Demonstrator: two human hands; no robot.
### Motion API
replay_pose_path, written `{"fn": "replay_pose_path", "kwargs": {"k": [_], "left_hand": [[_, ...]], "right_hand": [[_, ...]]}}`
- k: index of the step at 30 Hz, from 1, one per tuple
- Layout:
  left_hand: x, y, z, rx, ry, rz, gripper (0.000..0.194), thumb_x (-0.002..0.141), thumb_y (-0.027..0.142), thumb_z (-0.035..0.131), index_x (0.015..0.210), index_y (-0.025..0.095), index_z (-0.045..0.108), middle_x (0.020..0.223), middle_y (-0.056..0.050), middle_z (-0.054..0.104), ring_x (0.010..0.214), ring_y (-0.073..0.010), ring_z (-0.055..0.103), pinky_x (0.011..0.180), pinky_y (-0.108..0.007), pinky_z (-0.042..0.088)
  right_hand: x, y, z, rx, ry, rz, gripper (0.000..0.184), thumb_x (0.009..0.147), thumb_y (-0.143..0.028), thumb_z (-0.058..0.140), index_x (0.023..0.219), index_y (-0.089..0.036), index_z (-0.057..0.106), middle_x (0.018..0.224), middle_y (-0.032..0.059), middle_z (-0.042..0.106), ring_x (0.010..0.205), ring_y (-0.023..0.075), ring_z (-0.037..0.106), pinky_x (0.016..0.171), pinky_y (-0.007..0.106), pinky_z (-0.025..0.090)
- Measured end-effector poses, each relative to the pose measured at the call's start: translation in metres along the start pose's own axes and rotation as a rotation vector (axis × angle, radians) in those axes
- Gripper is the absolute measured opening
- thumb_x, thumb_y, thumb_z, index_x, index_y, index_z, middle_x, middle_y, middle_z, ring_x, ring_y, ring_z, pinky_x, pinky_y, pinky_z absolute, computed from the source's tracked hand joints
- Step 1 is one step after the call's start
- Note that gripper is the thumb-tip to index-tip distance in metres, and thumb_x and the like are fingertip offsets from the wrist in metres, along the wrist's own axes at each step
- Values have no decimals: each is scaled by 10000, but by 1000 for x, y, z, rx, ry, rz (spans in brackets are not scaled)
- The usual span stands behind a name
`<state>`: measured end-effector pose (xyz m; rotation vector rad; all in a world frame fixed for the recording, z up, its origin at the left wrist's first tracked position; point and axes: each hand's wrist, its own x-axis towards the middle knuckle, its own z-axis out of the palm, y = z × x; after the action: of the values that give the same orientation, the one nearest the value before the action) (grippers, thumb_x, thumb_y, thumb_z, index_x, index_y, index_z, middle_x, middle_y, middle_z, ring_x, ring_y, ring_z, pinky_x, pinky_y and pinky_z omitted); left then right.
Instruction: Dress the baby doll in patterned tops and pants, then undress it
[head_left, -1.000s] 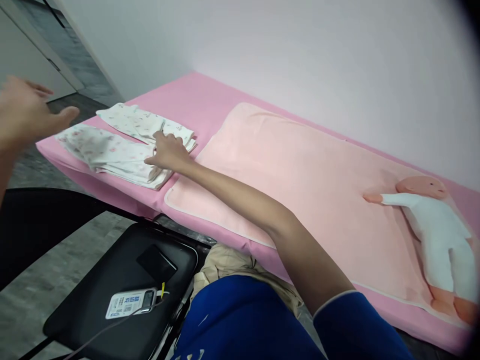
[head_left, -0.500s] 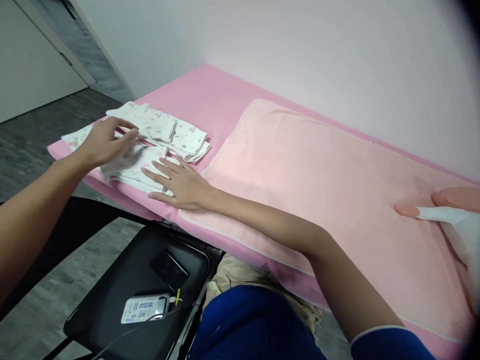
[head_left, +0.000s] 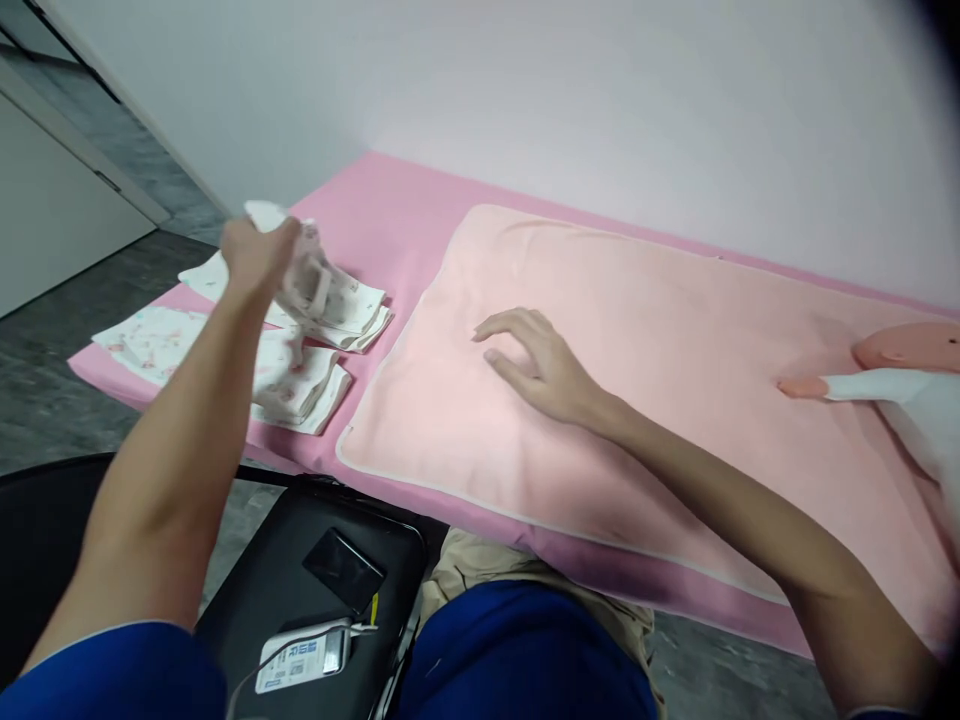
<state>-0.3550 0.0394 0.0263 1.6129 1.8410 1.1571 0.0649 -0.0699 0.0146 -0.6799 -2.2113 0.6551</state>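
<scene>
My left hand (head_left: 257, 258) is closed on a white printed cloth garment (head_left: 309, 280), lifted at the back of the folded clothes and blurred by motion. Beneath it lies a folded white garment (head_left: 360, 308) with small prints. Nearer to me, another folded printed garment (head_left: 300, 390) rests on the pink bed cover, partly behind my left forearm. My right hand (head_left: 544, 365) hovers over or lightly touches the peach mat (head_left: 637, 300); I cannot tell which. Its fingers are curved and apart, with nothing in them.
A baby doll (head_left: 919, 400) in white clothing lies at the right on the mat, cut off by the frame. Below the bed's edge, a black chair (head_left: 262, 560) carries a dark phone (head_left: 345, 570) and a white device (head_left: 304, 655) with a cable. A wall (head_left: 600, 120) borders the back.
My left hand has moved right and closed on the printed garment, lifting it. My right hand has left the near folded garment and moved right over the mat.
</scene>
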Motion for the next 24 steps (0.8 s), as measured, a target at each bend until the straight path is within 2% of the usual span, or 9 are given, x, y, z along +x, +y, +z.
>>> {"fn": "replay_pose_path", "kwargs": {"k": [1,2,4,7,10,13,15,20,24], "left_hand": [[-9,23,20,-17,101,35,530,1016,608,743,898,219,404,708,84,362,805,-71,385,772,-301,324],[-22,50,43,-82,248,95,502,970,516,838,921,206,445,766,79,409,840,-68,405,802,-303,342],[-55,111,88,-233,237,227,501,887,381,941,919,208,472,834,70,472,840,-78,410,804,-310,371],[-113,199,139,-470,3,430,341,967,331,827,886,236,510,913,10,556,881,-150,517,791,-358,434],[-160,255,160,-623,-223,475,336,1032,498,772,925,265,554,920,-16,590,945,-216,636,825,-393,512],[-187,283,168,-703,-498,540,333,1077,600,685,1042,269,663,1124,-58,703,1146,-273,711,926,-444,598],[-200,296,176,-699,-604,599,339,1114,595,621,1142,271,719,1330,-79,726,1288,-296,710,1009,-476,632],[-225,319,212,-729,-597,690,332,1095,572,679,1299,310,694,1401,-77,753,1324,-280,743,1048,-466,678],[-235,332,236,-749,-548,728,403,1034,597,769,1293,315,646,1400,-64,752,1315,-263,750,1039,-439,679]], "right_hand": [[1,1,-12,-5,46,-1,228,1144,-440,574,1268,-292,694,1331,88,745,1300,291,670,1216,551,494],[4,0,-22,-11,90,-4,230,1135,-439,591,1278,-289,689,1335,92,736,1295,293,669,1212,548,503],[11,-7,-38,-22,134,-12,286,1105,-460,643,1336,-292,662,1395,97,706,1326,303,651,1233,558,507],[11,-25,-57,-33,189,3,446,1035,-521,747,1401,-308,607,1464,100,657,1398,342,612,1250,608,516],[-12,-44,-81,-22,331,68,455,1010,-539,791,1350,-312,593,1357,88,668,1319,343,661,1165,599,592],[-53,-60,-112,34,478,172,471,1005,-568,805,1337,-328,573,1243,69,697,1139,297,736,993,511,681],[-80,-68,-133,80,547,248,501,1000,-607,802,1358,-344,570,1227,67,714,1093,288,758,907,470,704],[-133,-88,-177,93,551,266,305,1047,-569,744,1240,-344,674,1233,65,722,1171,306,748,986,482,698],[-155,-96,-188,113,510,238,299,1093,-600,641,1287,-375,671,1204,61,707,1191,315,725,1027,509,679]]}}
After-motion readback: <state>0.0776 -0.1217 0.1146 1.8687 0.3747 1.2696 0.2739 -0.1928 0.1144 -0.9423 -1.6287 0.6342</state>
